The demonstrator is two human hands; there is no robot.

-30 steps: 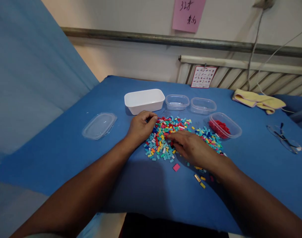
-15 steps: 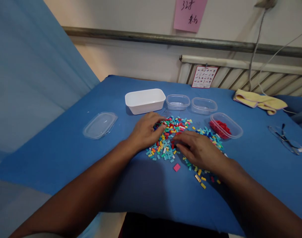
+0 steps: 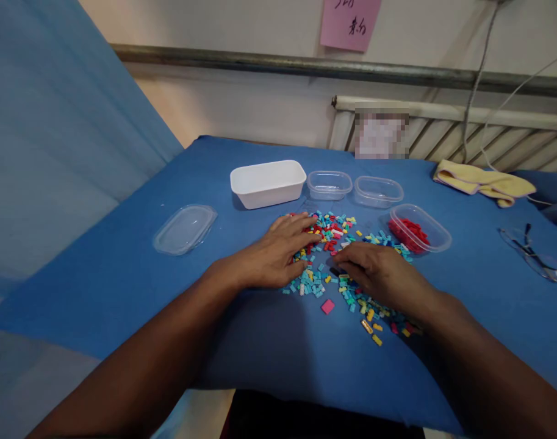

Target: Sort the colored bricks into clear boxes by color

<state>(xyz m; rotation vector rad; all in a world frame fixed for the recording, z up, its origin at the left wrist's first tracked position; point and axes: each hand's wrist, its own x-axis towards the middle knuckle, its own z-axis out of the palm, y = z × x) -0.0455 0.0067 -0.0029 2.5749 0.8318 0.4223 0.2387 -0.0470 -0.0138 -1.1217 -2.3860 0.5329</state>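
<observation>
Small toy building bricks [image 3: 311,281] in many colours lie in a loose pile on a blue cloth. My left hand [image 3: 278,251] rests over the pile's left side, palm down, with its fingers spread apart. On the right side, my right hand [image 3: 381,274] has its fingers pressed together, tips down among the bricks; anything between them is hidden. Close below those fingertips is a dark brick [image 3: 334,271]. A larger pink brick [image 3: 327,306] lies by itself in front. Red bricks [image 3: 409,235] fill part of a clear tub [image 3: 436,235] at the right.
A white bin [image 3: 269,196] stands behind the pile, beside two clear tubs, one left [image 3: 329,194] and one right [image 3: 377,198]. A clear lid [image 3: 185,230] lies at the left. Eyeglasses [image 3: 532,253] and a yellow cloth [image 3: 484,182] are at the right.
My left hand has spread its fingers and shifted slightly down over the pile. My right hand has moved a little to the right, and its fingers have drawn together.
</observation>
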